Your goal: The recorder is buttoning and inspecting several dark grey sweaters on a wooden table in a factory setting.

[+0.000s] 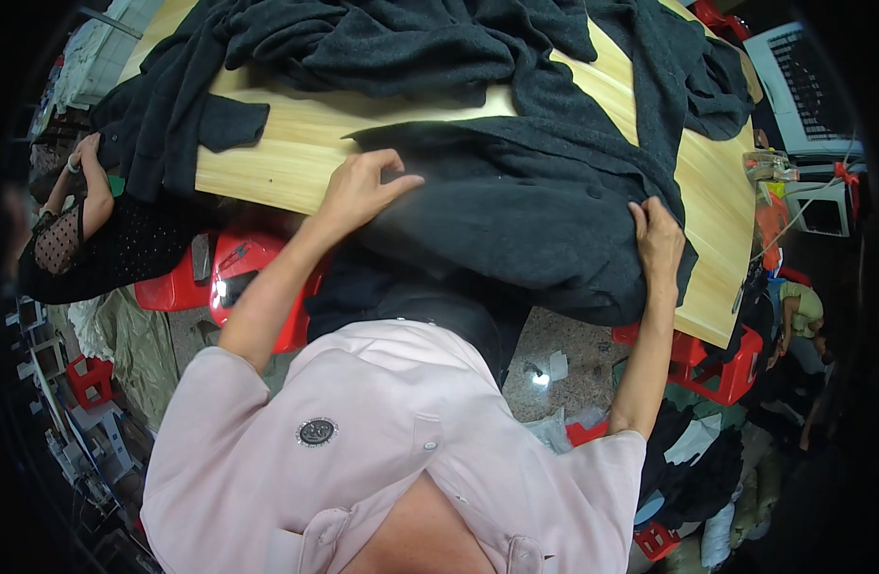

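A dark charcoal garment (535, 220), apparently a coat with a button, lies across the near edge of the wooden table and hangs over it towards my lap. At its left end is my left hand (358, 196), the thumb stretched out and apart from the bent forefinger; its other fingers are partly hidden. My right hand (658, 234) grips the cloth at the right end, thumb and fingertips pressed on the fabric.
More dark garments (363, 48) are heaped across the far part of the wooden table (296, 115). Another person's hands (87, 153) are at the left. Red stools (258, 263) stand below the table. A pair of small scissors or snips (739, 298) lies near the right edge.
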Tool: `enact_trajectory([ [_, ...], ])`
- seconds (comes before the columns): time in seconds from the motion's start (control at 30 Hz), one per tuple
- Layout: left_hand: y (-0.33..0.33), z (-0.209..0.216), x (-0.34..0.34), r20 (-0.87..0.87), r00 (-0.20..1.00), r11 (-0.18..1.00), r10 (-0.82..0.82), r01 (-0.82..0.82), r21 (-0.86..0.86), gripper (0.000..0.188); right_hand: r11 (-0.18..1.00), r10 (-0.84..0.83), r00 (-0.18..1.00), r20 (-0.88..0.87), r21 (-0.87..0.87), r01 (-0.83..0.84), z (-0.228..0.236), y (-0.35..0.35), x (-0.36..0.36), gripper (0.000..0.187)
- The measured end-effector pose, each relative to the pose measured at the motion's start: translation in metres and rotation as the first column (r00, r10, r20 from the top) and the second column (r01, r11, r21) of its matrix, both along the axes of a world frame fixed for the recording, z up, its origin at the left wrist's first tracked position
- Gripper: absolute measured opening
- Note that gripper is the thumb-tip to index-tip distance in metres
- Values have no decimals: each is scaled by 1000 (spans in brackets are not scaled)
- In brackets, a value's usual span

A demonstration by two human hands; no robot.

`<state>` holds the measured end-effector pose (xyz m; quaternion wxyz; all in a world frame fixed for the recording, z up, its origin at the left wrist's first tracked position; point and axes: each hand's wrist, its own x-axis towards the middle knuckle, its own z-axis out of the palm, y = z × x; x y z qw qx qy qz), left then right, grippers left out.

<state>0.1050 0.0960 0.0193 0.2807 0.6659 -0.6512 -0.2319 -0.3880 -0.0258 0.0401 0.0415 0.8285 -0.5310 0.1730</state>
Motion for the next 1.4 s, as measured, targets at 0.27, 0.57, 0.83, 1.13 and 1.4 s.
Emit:
enact_trajectory([
  [0.27, -8, -5, -21, 86, 974, 845, 210, -136, -518, 47, 966, -139, 978, 153, -194, 168, -8, -5, 34, 37],
  [0.57, -51, -9, -6, -97, 929, 856, 357, -367, -363, 23, 913, -349, 887, 302, -105, 395, -28, -41, 15, 24],
  [0.83, -22, -4, -9, -187, 973, 947, 137, -184, -264, 18, 957, -41, 998, 45, -286, 52, -18, -11, -45, 23],
  [1.13, -17, -18, 1, -42, 993, 887, 107, -115, -447, 13, 986, 7, 990, 137, -168, 16, 51, 27, 112, 27],
  [1.4, -34, -25, 21, 82, 995, 885, -52, 84, -458, 13, 887, 404, 882, 244, 130, -443, -3, 76, 317, 25],
])
